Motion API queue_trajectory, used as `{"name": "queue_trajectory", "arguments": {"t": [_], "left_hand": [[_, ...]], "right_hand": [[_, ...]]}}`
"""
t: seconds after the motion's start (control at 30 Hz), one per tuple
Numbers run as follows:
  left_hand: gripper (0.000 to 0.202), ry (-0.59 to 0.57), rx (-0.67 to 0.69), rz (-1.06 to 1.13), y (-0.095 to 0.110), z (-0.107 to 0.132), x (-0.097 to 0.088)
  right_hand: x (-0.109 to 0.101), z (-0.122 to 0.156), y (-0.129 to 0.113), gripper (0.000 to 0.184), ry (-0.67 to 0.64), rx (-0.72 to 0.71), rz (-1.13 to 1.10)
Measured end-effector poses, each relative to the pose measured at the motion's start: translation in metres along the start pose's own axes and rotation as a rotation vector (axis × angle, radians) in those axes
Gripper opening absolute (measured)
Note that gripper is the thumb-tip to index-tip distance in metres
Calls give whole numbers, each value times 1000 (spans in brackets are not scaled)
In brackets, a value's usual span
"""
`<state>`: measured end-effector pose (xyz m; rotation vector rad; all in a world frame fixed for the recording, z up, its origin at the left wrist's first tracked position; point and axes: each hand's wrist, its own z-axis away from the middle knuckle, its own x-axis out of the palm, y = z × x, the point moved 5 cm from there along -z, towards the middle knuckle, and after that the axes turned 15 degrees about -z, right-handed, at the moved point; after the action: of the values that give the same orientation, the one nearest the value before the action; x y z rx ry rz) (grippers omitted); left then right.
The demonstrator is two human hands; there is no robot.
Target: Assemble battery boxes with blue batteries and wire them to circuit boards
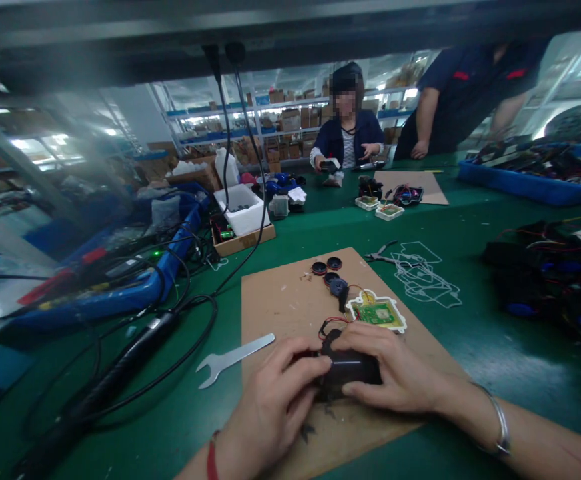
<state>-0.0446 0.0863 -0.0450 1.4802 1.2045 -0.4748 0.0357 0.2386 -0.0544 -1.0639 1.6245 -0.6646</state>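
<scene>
My right hand (390,367) is closed around a black plastic housing (353,368), thumb on the near side and fingers over the far side. The fingers of my left hand (283,387) press against the left end of the same housing. It rests on a brown cardboard sheet (275,300). Red and black wires run from behind it towards a green circuit board (376,313) in a white-edged frame. Beyond lie a dark round part (338,287) and small black rings (334,263). A metal open-end wrench (235,357) lies left of my left hand.
Pliers (383,253) and a tangle of white cord (423,273) lie right of the cardboard. Black wired parts (545,273) are piled at right. A blue bin (180,247), a white box (244,210) and black cables (210,320) stand left. A co-worker (347,133) sits opposite.
</scene>
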Motion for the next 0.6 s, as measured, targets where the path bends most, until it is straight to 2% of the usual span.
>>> {"name": "queue_trajectory", "arguments": {"t": [0.07,0.17,0.23,0.3,0.47,0.53,0.6], "left_hand": [[42,8,20,-25,0,1,1],[48,-30,-225,100,-9,1,4],[35,-82,-344,196,-12,2,7],[23,-116,-320,197,-10,1,8],[32,13,85,-75,4,2,-1],[35,15,27,-46,0,2,0],[42,-3,-185,61,-8,1,2]], "right_hand": [[-1,0,0,31,6,4,-2],[0,0,-1,29,8,9,1],[1,0,-1,30,-4,5,11],[2,0,-2,31,-14,-2,15],[-2,0,-4,33,-14,-15,5],[-2,0,-4,34,-5,-14,6],[0,0,-4,33,2,-11,16]]}}
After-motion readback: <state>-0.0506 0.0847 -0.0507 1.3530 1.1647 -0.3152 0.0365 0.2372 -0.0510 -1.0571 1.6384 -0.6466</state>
